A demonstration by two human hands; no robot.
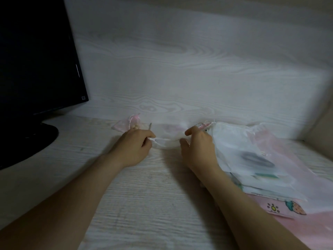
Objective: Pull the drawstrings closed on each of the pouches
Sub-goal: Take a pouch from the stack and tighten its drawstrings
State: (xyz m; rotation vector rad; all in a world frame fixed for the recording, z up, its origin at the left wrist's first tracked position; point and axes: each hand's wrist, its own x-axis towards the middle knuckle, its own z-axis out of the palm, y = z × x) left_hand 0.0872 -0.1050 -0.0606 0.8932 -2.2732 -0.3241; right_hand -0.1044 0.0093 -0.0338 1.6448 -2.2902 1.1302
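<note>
A small sheer white pouch (166,135) lies on the pale wood desk between my hands. My left hand (134,147) pinches its white drawstring at the pouch's left edge. My right hand (199,147) holds the pouch's right side, thumb and fingers curled around the fabric. Just behind my left hand sits a small pink organza pouch (128,123), gathered at the top with a ribbon and holding pale beads. A pile of larger sheer white and pink pouches (252,156) lies to the right, partly under my right forearm.
A black monitor (36,56) on a round stand (30,141) fills the left side. A wood-grain wall panel (180,69) rises right behind the pouches. A pink card with a strawberry print (286,208) sticks out under the pile.
</note>
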